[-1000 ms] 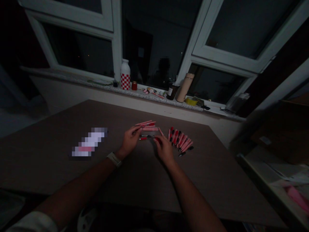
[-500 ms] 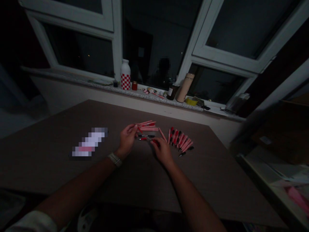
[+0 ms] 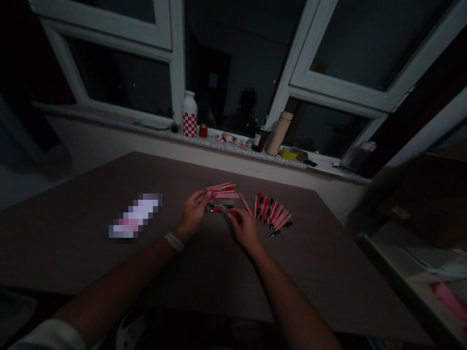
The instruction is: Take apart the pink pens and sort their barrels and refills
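Note:
My left hand (image 3: 193, 213) and my right hand (image 3: 245, 228) meet over the middle of a brown table (image 3: 91, 194). Both pinch a thin red pen (image 3: 222, 206) that runs between them, the left at its far end and the right at its near end. Just beyond the hands lies a small pile of pink pens (image 3: 224, 190). To the right a row of pink, red and black pens (image 3: 272, 211) is fanned out on the table. A watch sits on my left wrist.
A blurred-out flat object (image 3: 135, 216) lies on the table's left. On the window sill stand a red-checked white bottle (image 3: 189, 114), a small red jar (image 3: 203, 130), a tan flask (image 3: 279, 132) and small clutter. A cluttered side surface (image 3: 430, 262) is at right.
Both hands have drawn a little closer together. The pen between them has tilted, with its far end raised by my left fingers.

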`<move>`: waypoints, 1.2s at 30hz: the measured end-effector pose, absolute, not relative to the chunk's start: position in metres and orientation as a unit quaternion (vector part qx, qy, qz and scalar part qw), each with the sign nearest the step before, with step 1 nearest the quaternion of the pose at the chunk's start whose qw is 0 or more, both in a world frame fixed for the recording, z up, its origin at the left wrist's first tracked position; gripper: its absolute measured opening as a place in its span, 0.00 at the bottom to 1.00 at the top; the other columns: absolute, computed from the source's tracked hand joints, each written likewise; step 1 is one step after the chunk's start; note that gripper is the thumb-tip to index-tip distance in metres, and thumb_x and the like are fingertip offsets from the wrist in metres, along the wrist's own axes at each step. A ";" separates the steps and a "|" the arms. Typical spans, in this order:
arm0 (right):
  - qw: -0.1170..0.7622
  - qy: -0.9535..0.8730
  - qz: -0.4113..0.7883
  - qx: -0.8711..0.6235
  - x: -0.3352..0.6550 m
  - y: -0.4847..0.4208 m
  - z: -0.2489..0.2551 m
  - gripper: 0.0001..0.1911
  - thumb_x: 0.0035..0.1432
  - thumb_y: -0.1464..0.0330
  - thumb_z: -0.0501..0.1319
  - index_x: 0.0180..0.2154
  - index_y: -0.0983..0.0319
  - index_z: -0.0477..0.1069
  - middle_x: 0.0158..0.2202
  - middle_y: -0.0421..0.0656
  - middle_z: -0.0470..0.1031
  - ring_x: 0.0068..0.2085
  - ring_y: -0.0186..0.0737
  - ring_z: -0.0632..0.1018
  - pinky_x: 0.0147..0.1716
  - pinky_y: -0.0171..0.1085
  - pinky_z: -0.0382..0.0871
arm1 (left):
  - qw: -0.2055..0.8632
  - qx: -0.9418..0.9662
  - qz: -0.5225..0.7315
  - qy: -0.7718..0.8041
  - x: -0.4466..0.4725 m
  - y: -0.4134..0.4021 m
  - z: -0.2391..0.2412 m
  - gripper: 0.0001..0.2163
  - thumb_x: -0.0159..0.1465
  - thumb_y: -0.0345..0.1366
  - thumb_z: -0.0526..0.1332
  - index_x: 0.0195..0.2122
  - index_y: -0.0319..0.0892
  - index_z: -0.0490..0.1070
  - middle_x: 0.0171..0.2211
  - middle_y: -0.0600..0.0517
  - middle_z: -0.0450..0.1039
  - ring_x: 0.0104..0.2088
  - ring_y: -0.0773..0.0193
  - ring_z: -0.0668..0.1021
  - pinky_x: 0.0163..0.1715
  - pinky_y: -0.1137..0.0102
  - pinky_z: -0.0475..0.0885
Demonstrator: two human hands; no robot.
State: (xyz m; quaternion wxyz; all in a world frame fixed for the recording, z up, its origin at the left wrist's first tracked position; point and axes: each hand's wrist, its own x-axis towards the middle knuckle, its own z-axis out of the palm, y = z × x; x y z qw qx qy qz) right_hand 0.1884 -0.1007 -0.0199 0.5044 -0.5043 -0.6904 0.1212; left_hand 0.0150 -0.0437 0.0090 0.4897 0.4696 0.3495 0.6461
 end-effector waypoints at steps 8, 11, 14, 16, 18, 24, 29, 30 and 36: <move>0.516 -0.678 0.214 -0.477 0.183 -0.103 -0.023 0.11 0.63 0.63 0.58 0.43 0.61 0.75 0.37 0.45 0.79 0.36 0.42 0.78 0.37 0.37 0.70 | 0.493 0.589 0.553 0.324 0.016 -0.043 0.002 0.16 0.58 0.47 0.67 0.39 0.38 0.75 0.36 0.46 0.81 0.26 0.67 0.75 0.24 0.74 0.67; 0.516 -0.669 0.265 -0.465 0.181 -0.103 -0.025 0.13 0.65 0.61 0.55 0.43 0.61 0.74 0.34 0.43 0.78 0.32 0.38 0.76 0.33 0.35 0.68 | 0.496 0.590 0.548 0.326 0.014 -0.041 0.002 0.17 0.59 0.49 0.66 0.39 0.38 0.75 0.37 0.45 0.81 0.27 0.67 0.76 0.24 0.74 0.68; 0.516 -0.665 0.291 -0.454 0.179 -0.104 -0.024 0.15 0.67 0.60 0.53 0.46 0.61 0.72 0.35 0.42 0.78 0.29 0.36 0.75 0.32 0.34 0.67 | 0.484 0.603 0.538 0.335 0.015 -0.044 0.002 0.18 0.57 0.49 0.66 0.37 0.38 0.74 0.35 0.45 0.80 0.26 0.66 0.76 0.23 0.74 0.69; 0.519 -0.669 0.291 -0.444 0.179 -0.105 -0.022 0.16 0.67 0.60 0.52 0.49 0.60 0.71 0.37 0.43 0.78 0.34 0.38 0.76 0.36 0.35 0.68 | 0.466 0.626 0.525 0.340 0.018 -0.049 0.002 0.17 0.56 0.48 0.67 0.34 0.39 0.74 0.32 0.47 0.79 0.27 0.64 0.78 0.26 0.72 0.71; 0.523 -0.673 0.286 -0.437 0.178 -0.105 -0.020 0.16 0.67 0.59 0.53 0.49 0.60 0.72 0.38 0.44 0.77 0.38 0.39 0.76 0.40 0.35 0.68 | 0.446 0.650 0.513 0.339 0.021 -0.055 0.002 0.15 0.55 0.47 0.68 0.32 0.39 0.74 0.31 0.48 0.79 0.31 0.61 0.79 0.30 0.71 0.73; 0.523 -0.668 0.274 -0.453 0.177 -0.107 -0.019 0.17 0.67 0.58 0.52 0.47 0.60 0.73 0.33 0.42 0.76 0.36 0.40 0.76 0.37 0.35 0.68 | 0.441 0.665 0.502 0.334 0.025 -0.066 0.009 0.12 0.56 0.45 0.67 0.34 0.40 0.77 0.32 0.48 0.79 0.30 0.60 0.79 0.30 0.69 0.73; 0.538 -0.658 0.248 -0.466 0.177 -0.108 -0.015 0.18 0.67 0.57 0.51 0.38 0.61 0.73 0.28 0.39 0.71 0.32 0.38 0.73 0.34 0.34 0.66 | 0.392 0.690 0.508 0.335 0.023 -0.062 0.008 0.12 0.59 0.44 0.65 0.36 0.41 0.78 0.35 0.47 0.79 0.31 0.61 0.76 0.29 0.70 0.69; 0.541 -0.651 0.246 -0.472 0.177 -0.108 -0.014 0.18 0.67 0.57 0.51 0.37 0.61 0.73 0.28 0.39 0.70 0.32 0.38 0.73 0.33 0.33 0.65 | 0.370 0.702 0.506 0.338 0.022 -0.059 0.006 0.11 0.60 0.44 0.64 0.38 0.42 0.78 0.36 0.47 0.79 0.31 0.61 0.76 0.30 0.69 0.69; 0.567 -0.606 0.230 -0.508 0.182 -0.105 -0.016 0.20 0.67 0.55 0.50 0.37 0.61 0.72 0.27 0.39 0.70 0.30 0.38 0.71 0.31 0.33 0.64 | 0.098 0.816 0.370 0.433 0.006 -0.048 -0.005 0.11 0.63 0.40 0.61 0.44 0.43 0.76 0.46 0.45 0.75 0.48 0.50 0.71 0.47 0.58 0.65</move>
